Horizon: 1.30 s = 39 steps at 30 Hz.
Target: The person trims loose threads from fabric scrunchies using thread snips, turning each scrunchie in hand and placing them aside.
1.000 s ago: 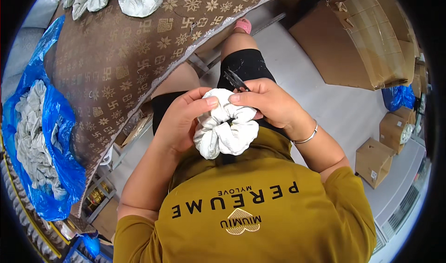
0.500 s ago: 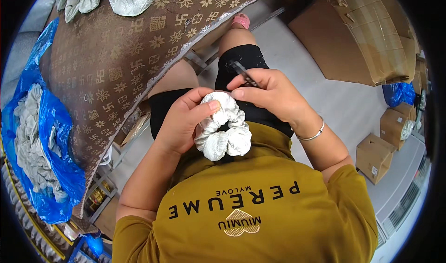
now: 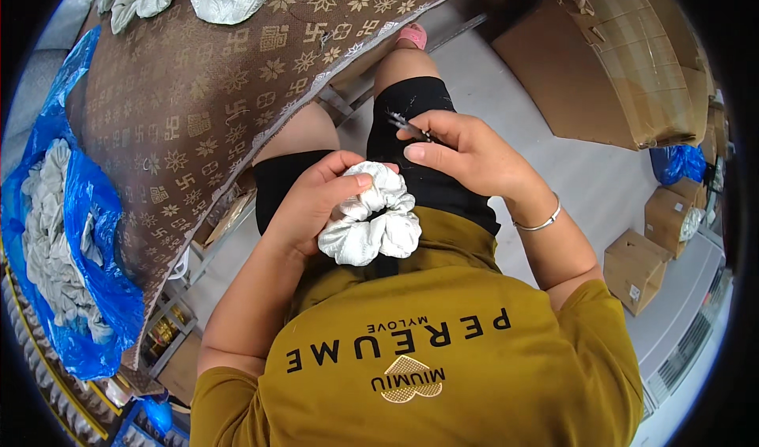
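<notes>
Head view. Left hand (image 3: 316, 202) grips a white, ruffled, silky fabric scrunchie (image 3: 371, 226), thumb pressed on its top, remaining fingers curled beneath. Scrunchie sits over the lap, just above the hem of the mustard-yellow shirt (image 3: 443, 352).

Right hand (image 3: 466, 154) just beside it, fingers pressed together, pinching a small dark thin metal tool (image 3: 407, 124); its exact kind cannot be told. Silver bangle (image 3: 541, 222) on that wrist.

Left: table under brown patterned cloth (image 3: 198, 91); blue plastic bag (image 3: 87, 233) of grey-white fabric pieces. Right: brown cardboard boxes (image 3: 609, 60) on the floor.
</notes>
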Each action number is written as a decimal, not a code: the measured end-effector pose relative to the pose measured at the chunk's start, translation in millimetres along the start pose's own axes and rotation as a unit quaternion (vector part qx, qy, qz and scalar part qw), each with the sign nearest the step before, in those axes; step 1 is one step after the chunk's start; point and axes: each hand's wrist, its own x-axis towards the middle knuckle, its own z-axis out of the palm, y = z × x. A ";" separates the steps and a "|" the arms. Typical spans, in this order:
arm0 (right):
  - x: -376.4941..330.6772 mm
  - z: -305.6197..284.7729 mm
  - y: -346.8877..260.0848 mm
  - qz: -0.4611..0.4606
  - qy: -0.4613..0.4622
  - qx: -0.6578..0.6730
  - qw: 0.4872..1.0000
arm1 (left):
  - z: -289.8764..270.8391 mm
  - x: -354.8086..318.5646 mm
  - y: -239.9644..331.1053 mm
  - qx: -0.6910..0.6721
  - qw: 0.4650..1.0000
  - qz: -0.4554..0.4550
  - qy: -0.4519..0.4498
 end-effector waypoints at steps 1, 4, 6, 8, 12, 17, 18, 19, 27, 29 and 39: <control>-1.9 -2.5 -1.0 0.001 0.001 0.000 1.000 | 0.4 0.6 -0.3 -0.012 1.000 0.007 -0.015; -4.9 -6.9 -5.0 -0.010 -0.090 -0.130 0.987 | -0.3 2.6 -0.8 -0.016 0.999 0.019 -0.027; -5.4 -8.2 -10.0 -0.037 -0.095 -0.140 0.985 | -1.6 3.3 -0.7 -0.006 0.999 0.024 -0.023; -6.0 -9.3 -11.1 -0.064 -0.099 -0.149 0.982 | -3.8 3.5 -1.2 0.018 0.999 0.010 -0.031; -6.8 -14.3 -15.8 -0.066 -0.108 -0.191 0.973 | -5.4 2.5 -3.7 0.049 0.998 0.013 -0.033; -6.9 -18.8 -19.0 -0.091 -0.141 -0.255 0.952 | -2.5 -0.3 -2.7 0.084 0.995 -0.021 -0.042; -4.7 -18.9 -22.4 -0.088 -0.166 -0.290 0.938 | -2.7 -1.3 -2.7 0.083 0.995 -0.021 -0.041; -3.3 -18.2 -23.5 -0.084 -0.192 -0.324 0.923 | -3.0 -2.3 -3.0 0.097 0.994 -0.027 -0.041; 4.1 -19.8 -24.0 -0.108 -0.164 -0.336 0.921 | -2.9 -0.6 6.0 0.133 0.989 -0.041 -0.046; 0.6 -22.9 -25.3 -0.120 -0.119 -0.317 0.933 | -2.3 1.6 5.4 0.103 0.993 -0.031 -0.054; -58.7 -16.2 -28.3 -0.126 0.020 -0.183 0.975 | 11.2 12.5 9.8 0.258 0.949 0.098 -0.155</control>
